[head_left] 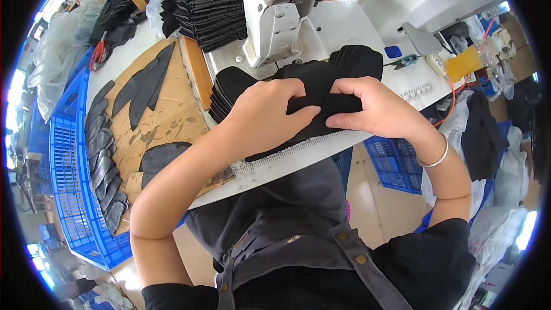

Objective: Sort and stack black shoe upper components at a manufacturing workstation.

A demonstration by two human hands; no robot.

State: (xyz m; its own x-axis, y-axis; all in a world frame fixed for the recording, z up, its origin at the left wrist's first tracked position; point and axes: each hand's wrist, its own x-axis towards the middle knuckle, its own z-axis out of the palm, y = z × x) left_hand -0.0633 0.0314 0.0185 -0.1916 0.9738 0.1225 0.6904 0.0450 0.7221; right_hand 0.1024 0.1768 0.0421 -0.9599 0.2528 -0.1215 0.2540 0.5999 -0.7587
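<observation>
Head view shows the person's left grip (267, 109) and right grip (367, 106) facing each other over a black fabric piece (317, 87), both grasping it, thumbs toward the front and fingers bent over the far side; the fingertips underneath are hidden. That piece is near the front edge of the white counter (410, 100), just in front of a metal sewing machine (272, 28). Layered black fabric pieces fan out on both sides of it, a left bundle (227, 87) beside the left grip and a right bundle (360, 62) behind the right grip. A printed ruler scale (275, 155) runs along the counter's front edge. Behind and left of the machine rises a tall stack of black pieces (204, 14). To the right of the machine are a small blue square (392, 52), teal thread snips (407, 62) and a translucent yellow sheet (464, 64). On the left, a brown cardboard sheet (163, 123) bears pointed black pieces (143, 89), with an overlapping row of dark pieces (103, 155) along its outer edge, next to a blue plastic crate (72, 178). Red-handled scissors (99, 53) lie farther up. A bangle (439, 158) circles the right wrist.
</observation>
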